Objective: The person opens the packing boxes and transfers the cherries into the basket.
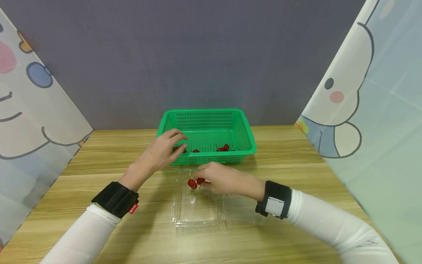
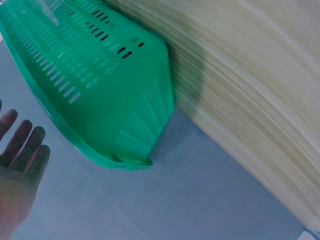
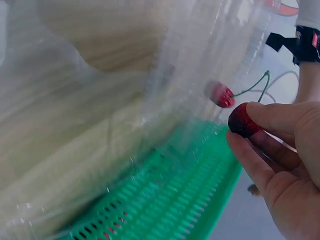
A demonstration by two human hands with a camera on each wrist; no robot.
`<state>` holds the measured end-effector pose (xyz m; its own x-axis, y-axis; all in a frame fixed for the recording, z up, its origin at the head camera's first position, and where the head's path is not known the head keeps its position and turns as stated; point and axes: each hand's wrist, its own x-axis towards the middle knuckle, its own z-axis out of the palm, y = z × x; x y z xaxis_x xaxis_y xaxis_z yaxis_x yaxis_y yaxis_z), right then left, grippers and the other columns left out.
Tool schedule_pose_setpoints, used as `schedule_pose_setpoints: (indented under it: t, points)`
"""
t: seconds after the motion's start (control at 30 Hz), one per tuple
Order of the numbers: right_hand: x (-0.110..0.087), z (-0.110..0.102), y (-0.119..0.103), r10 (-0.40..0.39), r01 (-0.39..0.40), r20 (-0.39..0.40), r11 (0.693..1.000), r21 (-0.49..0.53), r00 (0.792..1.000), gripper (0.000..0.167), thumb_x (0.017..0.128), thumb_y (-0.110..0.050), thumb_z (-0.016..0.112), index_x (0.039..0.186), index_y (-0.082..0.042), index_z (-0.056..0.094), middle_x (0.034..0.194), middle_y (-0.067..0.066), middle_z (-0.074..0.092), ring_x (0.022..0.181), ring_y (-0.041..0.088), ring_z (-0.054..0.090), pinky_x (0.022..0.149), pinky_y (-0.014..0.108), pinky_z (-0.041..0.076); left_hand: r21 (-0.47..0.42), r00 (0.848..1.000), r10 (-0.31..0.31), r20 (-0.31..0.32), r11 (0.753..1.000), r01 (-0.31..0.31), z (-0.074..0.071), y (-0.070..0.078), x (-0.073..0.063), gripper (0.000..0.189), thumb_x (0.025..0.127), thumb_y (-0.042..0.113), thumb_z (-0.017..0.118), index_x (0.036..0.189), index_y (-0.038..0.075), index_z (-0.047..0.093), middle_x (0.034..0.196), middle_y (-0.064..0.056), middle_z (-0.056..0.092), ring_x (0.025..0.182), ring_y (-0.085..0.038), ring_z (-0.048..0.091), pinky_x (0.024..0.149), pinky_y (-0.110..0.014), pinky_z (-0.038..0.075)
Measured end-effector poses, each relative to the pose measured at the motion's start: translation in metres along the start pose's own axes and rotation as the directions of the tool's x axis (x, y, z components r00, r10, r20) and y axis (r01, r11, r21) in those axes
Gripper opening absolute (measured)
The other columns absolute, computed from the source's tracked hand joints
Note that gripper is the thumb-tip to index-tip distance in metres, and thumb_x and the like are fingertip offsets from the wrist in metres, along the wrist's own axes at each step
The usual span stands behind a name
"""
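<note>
My right hand [image 1: 219, 178] pinches a dark red cherry [image 3: 243, 120] between thumb and fingertips. A second cherry [image 3: 222, 95] dangles beside it, joined by a forked green stem. Both are over the compartment of an open clear plastic clamshell box [image 1: 197, 220] lying on the table. My left hand [image 1: 163, 151] hovers at the front left corner of a green slotted basket [image 1: 250, 141], fingers loosely bent with nothing in them. Several red cherries [image 1: 226, 147] lie along the basket's near side, some partly hidden by its front rim and my left hand.
The wood-grain table [image 1: 290, 168] meets a grey back wall [image 1: 204, 55] just behind the basket. Side panels with cartoon prints [image 1: 343, 91] flank the table on both sides. The box's flat lid [image 1: 240, 209] lies to the right, under my right wrist.
</note>
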<state>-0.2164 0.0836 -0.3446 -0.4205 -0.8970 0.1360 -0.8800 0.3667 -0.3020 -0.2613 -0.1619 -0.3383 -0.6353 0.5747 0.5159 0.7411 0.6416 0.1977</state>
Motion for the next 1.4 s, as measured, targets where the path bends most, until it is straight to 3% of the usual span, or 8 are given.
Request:
schedule_pose_setpoints:
  t: [0.5,0.77,0.9,1.13,1.4]
  points:
    - [-0.010,-0.038,0.017,-0.058,0.054,-0.179,0.998,-0.027,0.982,0.014,0.092,0.002,0.075,0.105,-0.001,0.073,0.100,0.005,0.071,0.089,0.014,0.066,0.079,0.021,0.055,0.010,0.998,-0.059,0.029,0.998,0.059,-0.001,-0.002,-0.005,0.028,0.103,0.020,0.065,0.124,0.003,0.068,0.131,-0.017,0.061,0.111,-0.032,0.064,0.086,-0.047,0.057]
    - [-0.016,-0.053,0.027,-0.018,0.008,-0.247,0.999,-0.044,0.969,0.018,0.091,0.004,0.075,0.108,0.001,0.072,0.103,0.008,0.071,0.092,0.017,0.069,0.079,0.026,0.057,0.009,0.996,-0.072,0.055,0.997,0.071,-0.002,-0.001,-0.005,0.030,0.103,0.019,0.065,0.128,0.001,0.066,0.135,-0.019,0.060,0.119,-0.035,0.061,0.094,-0.050,0.054]
    - [-0.019,-0.057,0.037,0.001,-0.012,-0.306,0.999,-0.034,0.952,0.018,0.090,0.005,0.075,0.108,0.002,0.073,0.102,0.009,0.072,0.091,0.019,0.070,0.078,0.026,0.059,0.012,0.994,-0.082,0.073,0.997,0.081,-0.001,-0.001,-0.007,0.034,0.103,0.019,0.066,0.131,0.001,0.065,0.138,-0.021,0.058,0.126,-0.037,0.057,0.099,-0.052,0.051]
    - [-0.024,-0.060,0.059,0.073,-0.076,-0.421,0.997,0.008,0.904,0.018,0.089,0.003,0.077,0.107,0.003,0.074,0.102,0.012,0.074,0.092,0.023,0.072,0.077,0.030,0.061,0.005,0.988,-0.107,0.114,0.994,0.107,0.000,0.000,-0.011,0.040,0.105,0.025,0.062,0.138,0.001,0.062,0.142,-0.020,0.056,0.131,-0.038,0.053,0.105,-0.053,0.047]
    - [-0.030,-0.068,0.071,0.164,-0.160,-0.445,0.986,0.046,0.881,0.020,0.090,0.004,0.075,0.110,0.005,0.073,0.105,0.016,0.073,0.094,0.028,0.073,0.078,0.034,0.062,0.013,0.982,-0.128,0.142,0.992,0.128,0.001,0.000,-0.014,0.042,0.106,0.028,0.060,0.139,0.003,0.061,0.144,-0.021,0.055,0.133,-0.038,0.051,0.107,-0.055,0.045]
